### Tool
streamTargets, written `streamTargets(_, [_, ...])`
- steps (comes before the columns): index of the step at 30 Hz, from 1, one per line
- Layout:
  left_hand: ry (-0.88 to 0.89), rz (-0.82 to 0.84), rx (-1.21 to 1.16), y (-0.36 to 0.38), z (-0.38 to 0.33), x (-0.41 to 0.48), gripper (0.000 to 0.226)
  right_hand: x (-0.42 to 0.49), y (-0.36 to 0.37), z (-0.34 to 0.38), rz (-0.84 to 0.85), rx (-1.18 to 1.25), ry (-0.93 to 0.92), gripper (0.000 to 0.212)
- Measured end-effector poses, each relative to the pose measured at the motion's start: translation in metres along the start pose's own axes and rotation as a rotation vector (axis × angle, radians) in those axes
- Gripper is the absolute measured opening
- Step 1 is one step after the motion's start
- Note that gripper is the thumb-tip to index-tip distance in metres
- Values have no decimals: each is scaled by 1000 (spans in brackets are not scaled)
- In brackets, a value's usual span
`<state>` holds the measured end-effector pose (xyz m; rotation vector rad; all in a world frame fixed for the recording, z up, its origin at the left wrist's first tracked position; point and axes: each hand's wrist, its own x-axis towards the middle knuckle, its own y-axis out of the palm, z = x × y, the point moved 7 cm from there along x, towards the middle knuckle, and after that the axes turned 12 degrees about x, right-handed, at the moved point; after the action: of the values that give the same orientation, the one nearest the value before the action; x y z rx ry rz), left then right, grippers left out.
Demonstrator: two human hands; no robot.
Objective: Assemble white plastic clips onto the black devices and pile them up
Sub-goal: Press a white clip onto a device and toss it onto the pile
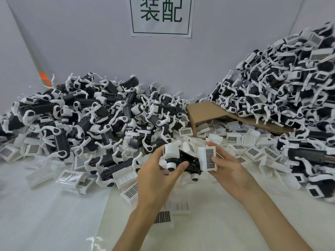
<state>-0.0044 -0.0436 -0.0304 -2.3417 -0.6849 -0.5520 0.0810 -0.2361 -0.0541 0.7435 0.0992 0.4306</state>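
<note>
Just below the centre of the frame, my left hand [157, 178] curls round the left end of a black device [188, 161], thumb across its front beside a round white knob, while my right hand [230, 169] pinches a white plastic clip [207, 158] against the device's right end. The clip is a boxy, thin-walled shell with a grey grid label on its face. I judge it light, stiff and slightly springy, best held by its flat sides and pushed squarely so the thin edges do not crack. The device looks like hard, smooth, matte plastic, small enough for one hand and possibly slippery, so I grip its solid body, not the protruding white arms. Under my wrists, more loose clips [163, 217] lie on the white, softly ridged table sheet [54, 214]. Further back, at left centre, a tangled pile of devices [90, 115] with curved white arms spreads wide; a taller pile [290, 87] climbs the right edge. Between them lies a bent brown cardboard sheet [204, 109]. At upper centre, a paper sign [161, 15] with green characters hangs on the pale wall
</note>
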Motion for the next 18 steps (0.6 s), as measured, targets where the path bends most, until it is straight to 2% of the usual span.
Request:
streamTargets(4, [-16, 4, -48, 1, 2, 1, 48, 0, 5, 4, 19, -233, -88, 46])
streamTargets(9, [18, 57, -94, 7, 0, 2, 39, -6, 22, 1, 149, -289, -72, 51])
streamTargets(15, [73, 99, 20, 9, -4, 0, 35, -12, 31, -11, 225, -288, 51, 39])
streamTargets(18, [77, 111, 26, 9, -3, 0, 48, -12, 33, -14, 209, -312, 64, 41])
